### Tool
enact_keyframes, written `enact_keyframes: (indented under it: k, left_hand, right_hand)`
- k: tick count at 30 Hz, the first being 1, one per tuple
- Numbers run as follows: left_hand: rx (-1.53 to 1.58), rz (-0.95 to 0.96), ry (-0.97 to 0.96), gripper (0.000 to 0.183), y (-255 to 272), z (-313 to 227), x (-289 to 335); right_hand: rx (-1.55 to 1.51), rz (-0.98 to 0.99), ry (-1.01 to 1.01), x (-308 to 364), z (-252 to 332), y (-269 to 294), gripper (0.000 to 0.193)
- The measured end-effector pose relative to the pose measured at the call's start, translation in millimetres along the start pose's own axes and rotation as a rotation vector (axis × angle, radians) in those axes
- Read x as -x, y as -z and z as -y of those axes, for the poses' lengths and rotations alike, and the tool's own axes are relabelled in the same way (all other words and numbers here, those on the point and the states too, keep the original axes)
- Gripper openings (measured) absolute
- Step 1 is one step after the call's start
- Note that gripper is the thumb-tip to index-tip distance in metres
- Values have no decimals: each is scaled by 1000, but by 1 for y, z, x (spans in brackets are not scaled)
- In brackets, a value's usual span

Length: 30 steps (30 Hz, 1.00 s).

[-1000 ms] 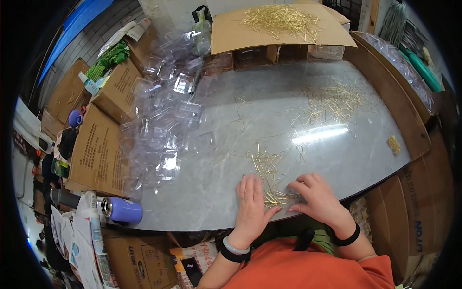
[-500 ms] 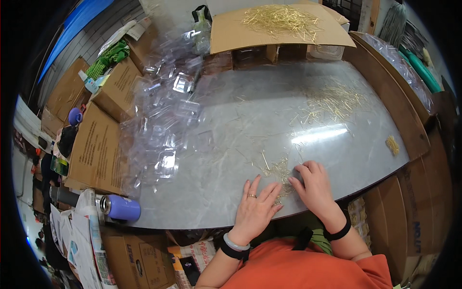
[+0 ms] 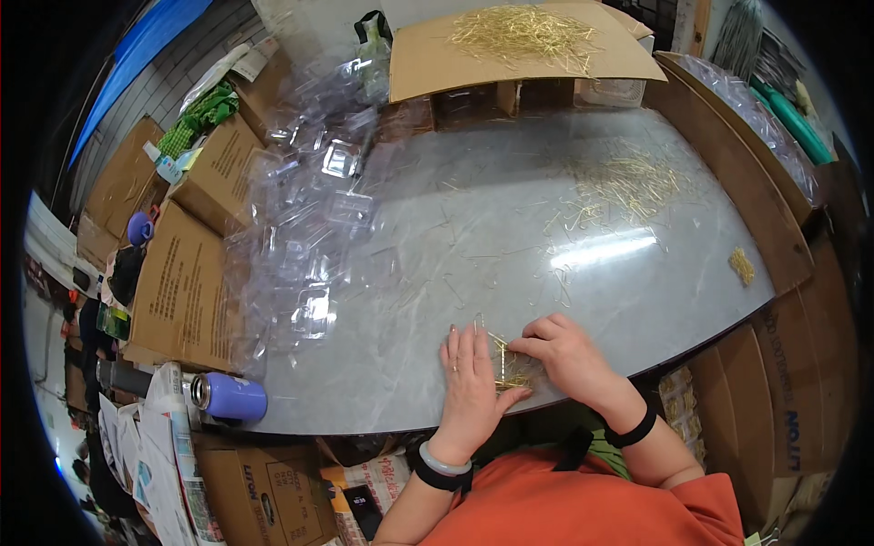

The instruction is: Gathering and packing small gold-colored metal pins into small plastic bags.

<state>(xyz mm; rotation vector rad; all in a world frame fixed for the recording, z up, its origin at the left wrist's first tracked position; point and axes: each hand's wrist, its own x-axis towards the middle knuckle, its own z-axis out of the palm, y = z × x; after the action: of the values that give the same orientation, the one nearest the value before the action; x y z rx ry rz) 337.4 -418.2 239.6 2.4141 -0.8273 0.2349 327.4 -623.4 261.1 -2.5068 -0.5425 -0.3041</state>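
Note:
A small heap of thin gold wire hooks (image 3: 512, 373) lies near the front edge of the grey marbled table (image 3: 391, 364), between my two hands. My left hand (image 3: 468, 382) rests flat along the heap's left side, its fingers stretched out and its thumb at the near end. From the right, my right hand (image 3: 572, 359) comes in with fingers bent and pressed together, the tips on the far end of the hooks. Exactly which hooks they pinch is partly hidden. A longer pale strand stands out among the hooks.
Clear plastic boxes (image 3: 305, 237) are piled along the table's left side. Loose gold wires (image 3: 628, 187) are scattered at the far right, with more on a cardboard sheet (image 3: 428, 77) at the back. A gold bundle (image 3: 741, 267) lies by the right edge. A purple bottle (image 3: 232, 396) lies front left.
My left hand has straightened and drawn its fingers together against the hooks. The right hand has moved left onto them. The hooks have shifted left and nearer, into a tighter heap.

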Motion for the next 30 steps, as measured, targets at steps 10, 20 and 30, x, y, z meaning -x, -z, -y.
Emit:
enact_keyframes:
  k: [10,20,30]
  left_hand:
    - [-3,105,14,97,2,4,-5]
    - [68,79,-81,58,-4,-5,-8]
    - [306,103,35,77,5,8,1]
  right_hand:
    - [-43,95,113,12,2,20,48]
    - [-159,-26,36,28,7,8,68]
    - [-272,39,-7,19,-9,22,72]
